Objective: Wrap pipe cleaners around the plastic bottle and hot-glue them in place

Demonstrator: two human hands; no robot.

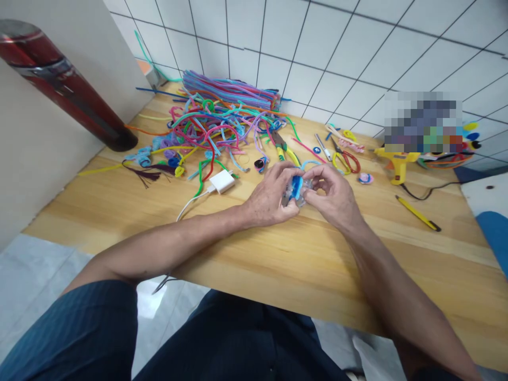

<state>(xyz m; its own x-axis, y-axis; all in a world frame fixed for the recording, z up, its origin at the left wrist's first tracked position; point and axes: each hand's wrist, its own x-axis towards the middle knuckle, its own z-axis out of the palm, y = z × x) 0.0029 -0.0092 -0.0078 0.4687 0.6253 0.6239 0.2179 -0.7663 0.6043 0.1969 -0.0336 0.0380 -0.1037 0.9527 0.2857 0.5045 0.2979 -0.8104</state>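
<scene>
White wall tiles (246, 26) are rising behind a wooden table (238, 256), where a red flask (71, 90) is standing left of a heap of colourful fuzzy stems (230, 91). Nearer the front, left hand (270, 196) and right hand (334, 196) are curling partly closed, together holding a small clear-and-blue plastic item (296, 188) between them; any print is appearing unreadably small.

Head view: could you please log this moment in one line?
left hand: holding plastic item | right hand: holding same item | pliers: on table
</scene>
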